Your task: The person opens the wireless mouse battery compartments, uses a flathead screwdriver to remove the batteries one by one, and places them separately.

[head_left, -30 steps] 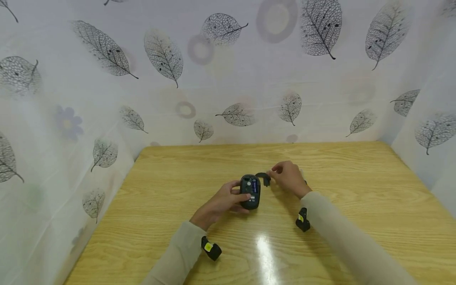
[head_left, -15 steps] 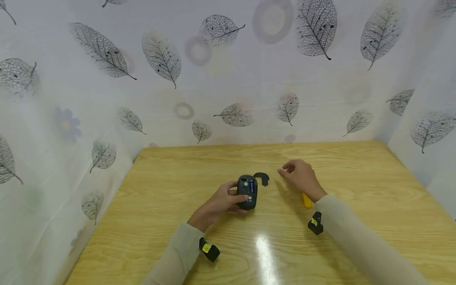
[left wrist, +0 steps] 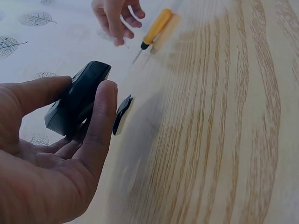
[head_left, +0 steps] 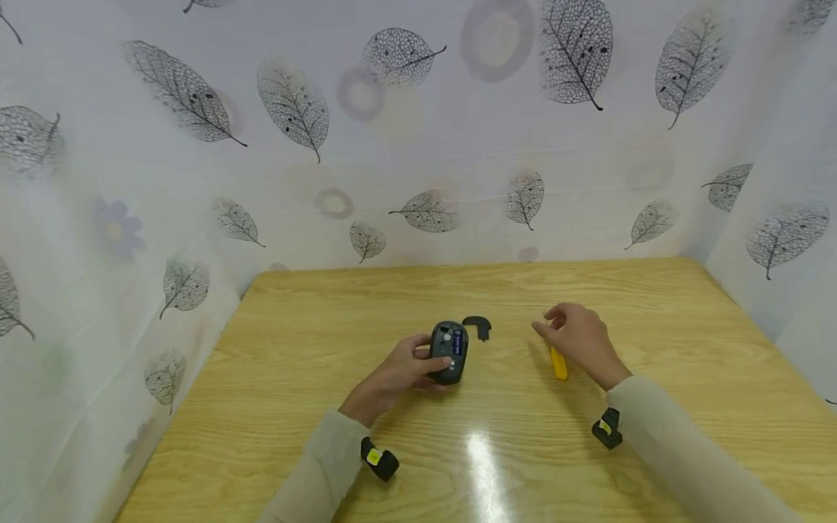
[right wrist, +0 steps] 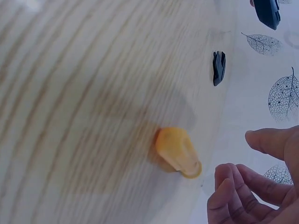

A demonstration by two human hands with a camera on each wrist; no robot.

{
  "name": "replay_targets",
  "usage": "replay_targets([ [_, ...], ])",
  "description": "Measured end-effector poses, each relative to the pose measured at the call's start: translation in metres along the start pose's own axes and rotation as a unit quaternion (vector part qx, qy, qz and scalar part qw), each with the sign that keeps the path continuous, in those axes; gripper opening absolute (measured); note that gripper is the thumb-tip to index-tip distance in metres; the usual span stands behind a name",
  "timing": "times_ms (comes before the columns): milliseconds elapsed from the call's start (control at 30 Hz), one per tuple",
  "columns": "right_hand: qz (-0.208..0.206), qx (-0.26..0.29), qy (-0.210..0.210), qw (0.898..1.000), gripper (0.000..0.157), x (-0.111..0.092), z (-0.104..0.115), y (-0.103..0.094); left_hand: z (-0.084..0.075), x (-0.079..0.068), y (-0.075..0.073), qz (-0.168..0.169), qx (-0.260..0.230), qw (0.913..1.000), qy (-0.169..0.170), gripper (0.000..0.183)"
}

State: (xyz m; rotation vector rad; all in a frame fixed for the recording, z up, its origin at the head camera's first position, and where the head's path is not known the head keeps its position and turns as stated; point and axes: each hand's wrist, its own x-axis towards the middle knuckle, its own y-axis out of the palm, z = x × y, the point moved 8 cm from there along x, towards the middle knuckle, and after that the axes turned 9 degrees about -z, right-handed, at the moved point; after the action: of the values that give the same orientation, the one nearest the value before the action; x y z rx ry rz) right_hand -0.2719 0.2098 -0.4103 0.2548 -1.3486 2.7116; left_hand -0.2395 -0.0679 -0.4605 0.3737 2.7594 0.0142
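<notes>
My left hand (head_left: pixel 400 369) grips a black computer mouse (head_left: pixel 447 343) by its sides, thumb across its underside. The underside faces up, and a dark blue battery (head_left: pixel 458 343) shows in its uncovered compartment. Just beyond the mouse lies a black battery cover (head_left: pixel 480 324) on the table. Over to the right, my right hand (head_left: pixel 580 340) hovers with its fingers loosely bent and holds nothing. Below it lies a screwdriver with a yellow handle (head_left: pixel 559 365); its thin metal shaft shows in the left wrist view, where the handle (left wrist: pixel 159 25) is near the right hand.
The wood-grain table (head_left: pixel 314 305) extends around both hands. Behind it and at the sides hangs a pale curtain (head_left: pixel 418 145) printed with leaves. Each wrist wears a small black camera, such as the left wrist camera (head_left: pixel 379 460).
My right hand has let go of the battery cover and moved right and back toward me, over the screwdriver. The cover stays on the table; the left hand still holds the mouse.
</notes>
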Motion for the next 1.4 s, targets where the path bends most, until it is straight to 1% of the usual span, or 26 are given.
replay_targets([
  [333,0.012,-0.032,0.015,0.999,0.043,-0.009,-0.01,-0.004,0.002,0.002,0.0,0.003,-0.02,0.9998,-0.006,0.064],
  [567,0.029,-0.043,0.024,0.998,0.045,-0.014,-0.017,0.0,0.001,0.0,0.001,0.011,-0.013,0.9999,0.004,0.067],
  [767,0.034,-0.048,0.026,0.998,0.047,-0.018,-0.023,0.003,0.001,0.0,-0.002,-0.001,-0.004,1.0,0.0,0.066],
  [967,0.037,-0.049,0.019,0.998,0.049,-0.02,-0.026,0.005,0.003,0.001,-0.003,-0.002,-0.001,1.0,-0.004,0.063],
  [1200,0.043,-0.051,0.021,0.998,0.05,-0.022,-0.029,0.008,0.004,0.001,-0.003,0.005,-0.025,0.9997,-0.008,0.063],
  [1400,0.049,-0.05,0.022,0.997,0.049,-0.025,-0.029,0.009,0.003,-0.001,-0.003,0.004,-0.035,0.9993,-0.013,0.068],
])
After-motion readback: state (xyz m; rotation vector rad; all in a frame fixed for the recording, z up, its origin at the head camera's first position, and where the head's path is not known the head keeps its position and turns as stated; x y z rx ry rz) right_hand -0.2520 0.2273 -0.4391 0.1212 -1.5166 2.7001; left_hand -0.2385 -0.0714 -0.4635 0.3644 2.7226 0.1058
